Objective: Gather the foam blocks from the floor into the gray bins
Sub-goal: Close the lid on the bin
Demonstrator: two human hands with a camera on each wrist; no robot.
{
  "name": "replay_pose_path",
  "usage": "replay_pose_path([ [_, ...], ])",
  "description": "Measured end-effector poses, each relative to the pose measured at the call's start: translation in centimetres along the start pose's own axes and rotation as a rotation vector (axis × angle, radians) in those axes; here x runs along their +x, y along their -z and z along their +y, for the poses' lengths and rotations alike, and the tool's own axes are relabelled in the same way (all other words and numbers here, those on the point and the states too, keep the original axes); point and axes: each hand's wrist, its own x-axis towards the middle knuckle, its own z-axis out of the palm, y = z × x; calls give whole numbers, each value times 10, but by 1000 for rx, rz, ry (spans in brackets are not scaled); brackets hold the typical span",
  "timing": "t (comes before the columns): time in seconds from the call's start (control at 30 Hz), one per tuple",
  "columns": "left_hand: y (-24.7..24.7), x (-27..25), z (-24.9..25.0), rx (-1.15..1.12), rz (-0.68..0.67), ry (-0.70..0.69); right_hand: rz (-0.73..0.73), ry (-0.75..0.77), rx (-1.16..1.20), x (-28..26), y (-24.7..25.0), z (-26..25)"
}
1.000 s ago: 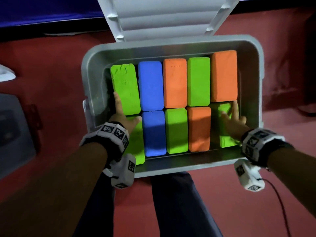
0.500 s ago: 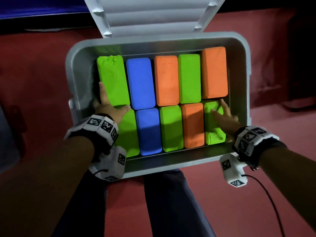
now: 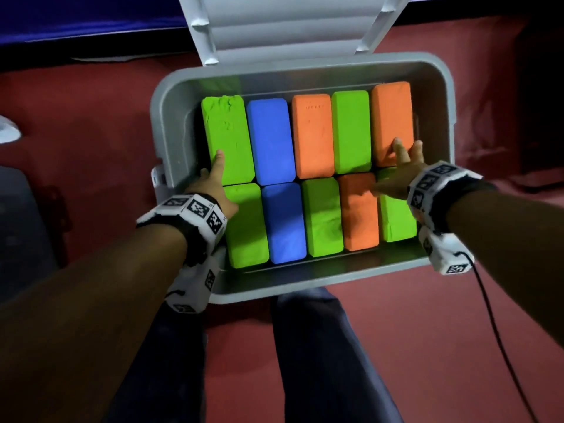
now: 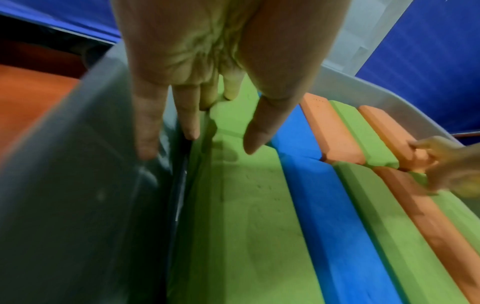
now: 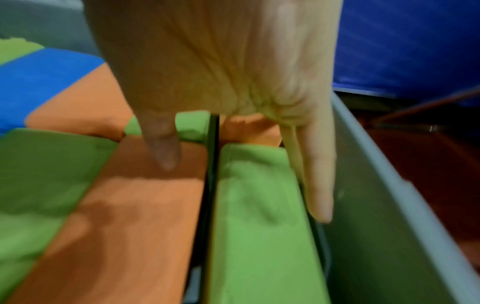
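Observation:
The gray bin [image 3: 305, 277] stands on the red floor with its lid [image 3: 290, 22] tipped back. Inside lie two rows of green, blue and orange foam blocks. My left hand [image 3: 213, 175] rests flat at the left end, index finger on the far-left green block [image 3: 227, 132]. The left wrist view shows its fingers [image 4: 191, 127] straight, beside the bin wall [image 4: 78, 185]. My right hand [image 3: 399, 169] lies flat at the right end, fingertips on the far-right orange block [image 3: 392, 117]. In the right wrist view the thumb [image 5: 163, 148] touches the near orange block [image 5: 135, 205].
My legs in dark trousers [image 3: 320, 361] stand just before the bin. A darker gray bin [image 3: 18, 224] sits at the left edge. A black cable [image 3: 494, 331] trails from my right wrist. A blue wall [image 3: 91, 13] runs along the back.
Both hands have slid forward from the near row to the far row. The right fingertips went from the near green block to the far orange one.

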Motion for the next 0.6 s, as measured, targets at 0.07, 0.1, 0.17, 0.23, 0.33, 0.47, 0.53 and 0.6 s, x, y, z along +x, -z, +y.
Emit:
replay_pose_path([
  [0.07, 9, -16, 1, 40, 0, -11, -3, 39, -37, -22, 8, -10],
  [0.1, 16, -27, 3, 41, 37, -44, 14, 55, -34, -37, 9, -18],
  [0.17, 34, -53, 5, 0, 108, -134, 37, 107, 55, -74, 6, -37],
  [0.23, 58, -79, 1, -66, 133, -205, 37, 212, 135, -115, 4, -61],
  [0.33, 98, -124, -24, -174, 107, -234, 21, 320, 213, -183, 1, -102],
  [0.47, 139, -193, -90, -311, 160, -166, -24, 385, 471, -273, -2, -161],
  [0.53, 155, -230, -131, -380, 210, -109, -75, 432, 543, -322, -3, -187],
  [0.6, 169, -271, -172, -437, 233, -45, -101, 492, 586, -372, -2, -209],
])
